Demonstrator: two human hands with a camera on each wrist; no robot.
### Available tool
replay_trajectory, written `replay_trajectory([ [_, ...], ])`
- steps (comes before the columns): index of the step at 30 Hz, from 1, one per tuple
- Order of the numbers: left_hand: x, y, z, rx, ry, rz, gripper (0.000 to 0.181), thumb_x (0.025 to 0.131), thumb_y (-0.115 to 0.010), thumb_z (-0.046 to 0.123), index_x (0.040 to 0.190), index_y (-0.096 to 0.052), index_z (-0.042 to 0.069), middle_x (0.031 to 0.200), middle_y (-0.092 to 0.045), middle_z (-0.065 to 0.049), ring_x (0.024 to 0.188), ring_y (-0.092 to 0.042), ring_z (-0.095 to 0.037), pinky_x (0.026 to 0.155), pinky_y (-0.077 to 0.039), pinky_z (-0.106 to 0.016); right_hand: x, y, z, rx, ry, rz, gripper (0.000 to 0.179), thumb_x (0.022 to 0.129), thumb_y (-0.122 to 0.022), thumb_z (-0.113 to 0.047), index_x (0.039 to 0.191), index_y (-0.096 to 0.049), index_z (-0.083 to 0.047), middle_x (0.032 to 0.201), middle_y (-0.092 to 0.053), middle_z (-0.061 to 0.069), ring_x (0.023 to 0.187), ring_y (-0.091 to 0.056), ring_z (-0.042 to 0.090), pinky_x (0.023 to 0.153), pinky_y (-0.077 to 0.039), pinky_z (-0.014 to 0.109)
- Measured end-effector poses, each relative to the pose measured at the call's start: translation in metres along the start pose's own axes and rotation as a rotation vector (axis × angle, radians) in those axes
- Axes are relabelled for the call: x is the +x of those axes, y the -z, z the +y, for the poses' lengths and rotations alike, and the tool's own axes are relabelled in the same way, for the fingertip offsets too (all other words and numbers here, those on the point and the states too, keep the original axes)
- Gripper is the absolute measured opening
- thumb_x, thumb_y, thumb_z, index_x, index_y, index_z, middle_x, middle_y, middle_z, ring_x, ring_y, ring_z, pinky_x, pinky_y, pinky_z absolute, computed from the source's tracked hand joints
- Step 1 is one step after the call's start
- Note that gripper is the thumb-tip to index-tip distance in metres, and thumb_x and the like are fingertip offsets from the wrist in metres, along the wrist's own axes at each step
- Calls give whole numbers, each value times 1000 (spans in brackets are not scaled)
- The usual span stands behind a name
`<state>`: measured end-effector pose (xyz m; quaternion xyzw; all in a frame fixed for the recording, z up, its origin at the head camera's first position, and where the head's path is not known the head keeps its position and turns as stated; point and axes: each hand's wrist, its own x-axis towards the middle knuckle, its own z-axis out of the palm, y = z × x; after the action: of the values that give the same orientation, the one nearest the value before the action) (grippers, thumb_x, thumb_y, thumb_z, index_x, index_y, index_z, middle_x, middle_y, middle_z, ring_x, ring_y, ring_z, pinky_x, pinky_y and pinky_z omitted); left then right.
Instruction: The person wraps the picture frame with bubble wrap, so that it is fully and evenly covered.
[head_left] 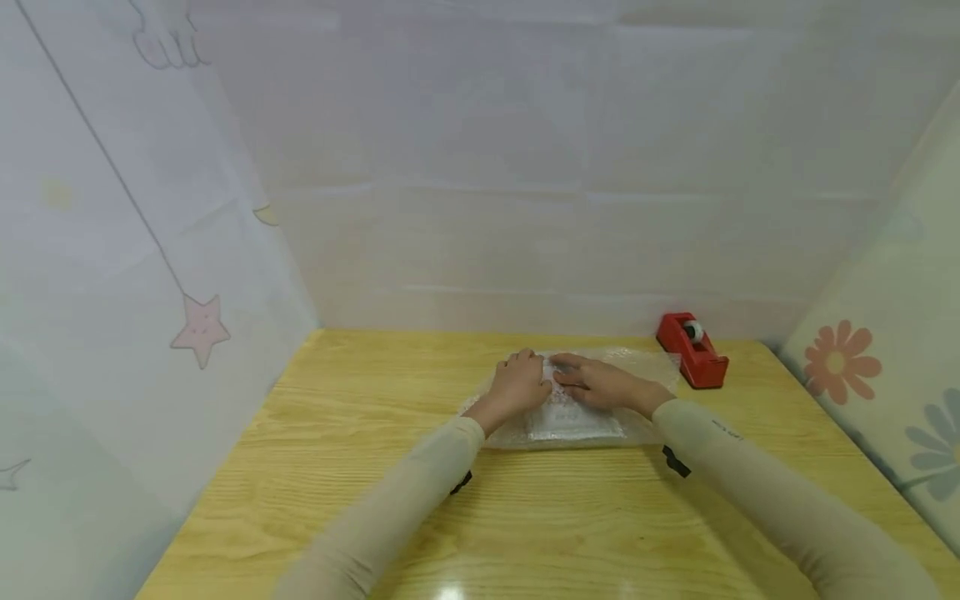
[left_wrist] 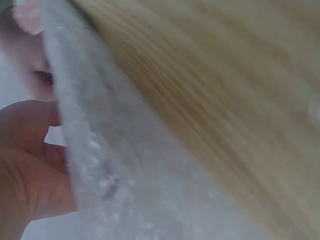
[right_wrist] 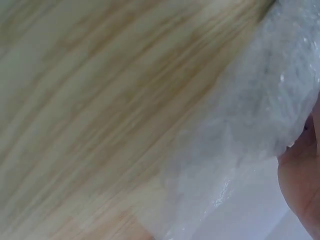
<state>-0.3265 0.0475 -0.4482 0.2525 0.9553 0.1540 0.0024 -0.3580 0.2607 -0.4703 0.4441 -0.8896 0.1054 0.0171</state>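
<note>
Bubble wrap: A clear sheet of bubble wrap (head_left: pixel 637 362) lies toward the back of a wooden table (head_left: pixel 270 483), right of centre, its margins spread out to either side.
Pale item: A whitish, flat-looking item (head_left: pixel 573 425) shows through the plastic near the front edge; what it is cannot be made out.
Progress: The wrapping looks partway along, with plastic covering the item but side margins loose, so folding and fastening appear to be left; no strip of tape can be made out on it.
Left hand: The left hand (head_left: pixel 517 385) rests on the wrap's left part, fingers bent over it; the wrist view hides the fingertips behind plastic, so whether they pinch it cannot be told.
Right hand: The right hand (head_left: pixel 603 385) reaches in from the other side and touches the wrap; its grip, too, cannot be told.
Between the hands: The item sits below and between them, toward the person, its front part uncovered by fingers.
Tape dispenser: A red dispenser (head_left: pixel 693 358) with a pale roll stands at the back right, just beyond the wrap, with neither hand on it.
Backdrop: A pale sheet (head_left: pixel 450 208) hangs behind the table.
</note>
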Motion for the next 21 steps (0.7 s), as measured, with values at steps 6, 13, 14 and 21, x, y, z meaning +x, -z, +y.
replay_trajectory([
  [6, 12, -26, 0, 225, 85, -46, 62, 98, -27, 45, 149, -15, 10, 151, -6, -17, 137, -2, -34, 105, -13, -51, -4, -4, -8, 28, 31, 24, 42, 94, -52, -8, 133, -43, 5, 146, -24, 21, 129, -27, 40, 99, -27, 52],
  [13, 17, -39, 1, 203, 124, -64, 58, 100, -22, 43, 150, -10, 17, 152, 4, -14, 136, 8, -32, 106, -4, -51, -7, -8, -12, -7, 66, 38, 43, 95, -50, -6, 134, -39, 8, 146, -23, 24, 129, -25, 43, 100, -25, 53],
  [14, 17, -39, 2, 210, 125, -56, 57, 100, -24, 41, 150, -10, 17, 152, 4, -15, 136, 8, -32, 106, -5, -51, -8, -7, -12, 3, 65, 43, 43, 95, -50, -6, 134, -40, 8, 145, -23, 24, 129, -25, 43, 100, -25, 53],
  [21, 30, -43, -4, 96, 221, -6, 64, 97, -31, 48, 150, -8, 19, 151, 6, -18, 135, 12, -33, 106, -1, -49, -10, -5, -14, 59, 24, 77, 40, 95, -51, -4, 132, -44, 9, 143, -26, 26, 128, -26, 44, 98, -27, 56],
])
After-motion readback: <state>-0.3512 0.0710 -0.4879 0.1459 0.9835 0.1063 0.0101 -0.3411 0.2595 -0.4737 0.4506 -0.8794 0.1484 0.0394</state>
